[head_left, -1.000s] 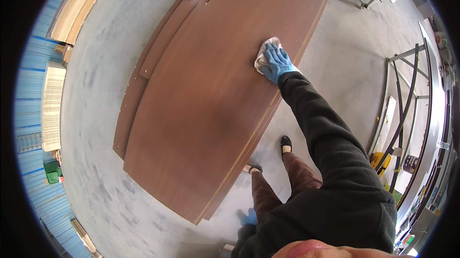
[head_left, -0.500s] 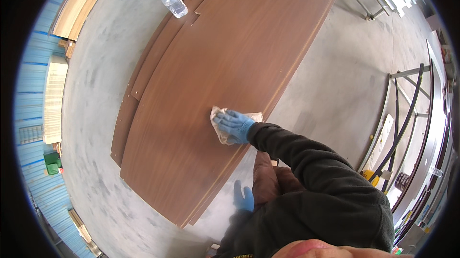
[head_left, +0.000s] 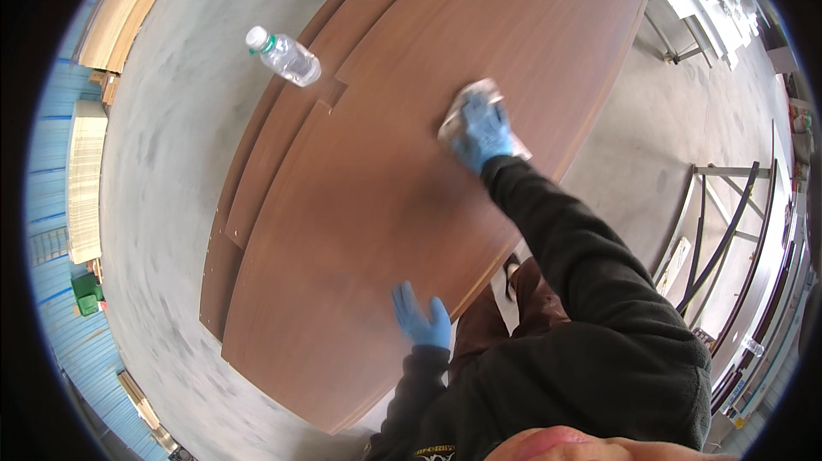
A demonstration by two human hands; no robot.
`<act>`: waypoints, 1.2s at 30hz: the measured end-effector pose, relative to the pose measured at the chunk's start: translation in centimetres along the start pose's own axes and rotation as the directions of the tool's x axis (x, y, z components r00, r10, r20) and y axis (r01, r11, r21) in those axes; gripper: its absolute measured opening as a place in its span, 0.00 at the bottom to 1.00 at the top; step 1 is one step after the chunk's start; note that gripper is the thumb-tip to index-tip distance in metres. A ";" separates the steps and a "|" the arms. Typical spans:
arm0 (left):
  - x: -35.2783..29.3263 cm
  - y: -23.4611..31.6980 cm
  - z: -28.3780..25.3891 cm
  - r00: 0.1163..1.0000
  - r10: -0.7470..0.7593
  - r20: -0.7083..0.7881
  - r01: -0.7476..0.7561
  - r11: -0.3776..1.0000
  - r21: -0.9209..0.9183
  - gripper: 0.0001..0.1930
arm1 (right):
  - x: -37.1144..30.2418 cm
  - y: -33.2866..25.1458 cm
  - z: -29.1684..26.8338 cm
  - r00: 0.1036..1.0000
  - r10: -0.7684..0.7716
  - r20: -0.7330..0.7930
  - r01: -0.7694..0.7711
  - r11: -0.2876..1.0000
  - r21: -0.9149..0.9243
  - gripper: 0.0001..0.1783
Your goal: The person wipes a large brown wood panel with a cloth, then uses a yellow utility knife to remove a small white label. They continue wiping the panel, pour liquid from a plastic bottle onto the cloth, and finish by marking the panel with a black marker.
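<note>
A long brown wood-grain panel point(head_left: 342, 204) lies on top of other brown panels in front of me. My right hand point(head_left: 485, 131), in a blue glove, holds a crumpled whitish cloth point(head_left: 454, 121) against the panel's surface, toward its right side. Some of the cloth sticks out past the fingertips and beside the wrist; the rest is under the palm. My left hand point(head_left: 421, 317), gloved in blue too, hovers over the near part of the panel with thumb and fingers apart and nothing in it.
A clear plastic bottle point(head_left: 291, 59) with a white cap stands on the left edge of the lower panels point(head_left: 257, 196). To the right is a metal frame point(head_left: 728, 172) with black strips on it. Stacked pale boards point(head_left: 87, 178) and a green container point(head_left: 86, 292) line the left.
My right hand has moved the cloth forward and right across the panel. My left hand has come up from beside the stack to over the panel. The view has shifted a little.
</note>
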State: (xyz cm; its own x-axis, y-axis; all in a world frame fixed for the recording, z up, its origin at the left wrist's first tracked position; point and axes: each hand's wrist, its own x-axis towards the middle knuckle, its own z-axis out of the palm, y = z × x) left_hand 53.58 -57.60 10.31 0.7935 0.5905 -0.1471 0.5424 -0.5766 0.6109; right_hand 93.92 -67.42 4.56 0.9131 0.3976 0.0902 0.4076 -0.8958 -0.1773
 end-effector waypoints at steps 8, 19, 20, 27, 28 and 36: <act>20.0 5.9 8.4 0.984 -0.014 -0.180 0.083 0.920 0.382 0.51 | 4.0 -7.3 4.9 0.648 -0.676 -0.352 0.761 0.550 0.345 0.42; 30.9 10.2 13.0 0.803 -0.594 0.050 0.475 0.689 0.548 0.74 | 41.9 24.0 -0.9 0.980 -0.201 0.008 0.201 0.979 0.031 0.30; 30.9 10.0 12.8 0.786 -0.616 0.046 0.476 0.651 0.591 0.74 | 44.2 25.8 -1.0 0.982 -0.186 0.032 0.188 0.978 -0.086 0.31; 30.4 9.3 13.0 0.810 -0.585 0.028 0.472 0.680 0.560 0.74 | 39.5 14.6 2.2 0.829 -0.559 -0.007 0.559 0.828 0.044 0.43; 30.5 9.4 13.0 0.820 -0.572 0.027 0.460 0.686 0.563 0.75 | 36.7 11.8 2.5 0.760 -0.648 0.061 0.648 0.762 0.019 0.47; 32.0 10.6 12.0 0.745 -0.663 0.070 0.531 0.654 0.539 0.78 | 29.0 5.8 3.4 0.426 -0.904 0.020 0.809 0.391 0.438 0.49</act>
State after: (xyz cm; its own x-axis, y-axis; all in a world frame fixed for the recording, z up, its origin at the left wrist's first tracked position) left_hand 88.06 -51.58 2.79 0.2510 0.7832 -0.5689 0.9248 -0.3676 -0.0980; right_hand 122.80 -60.40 2.84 0.0210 0.9835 0.1795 0.9029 0.0584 -0.4259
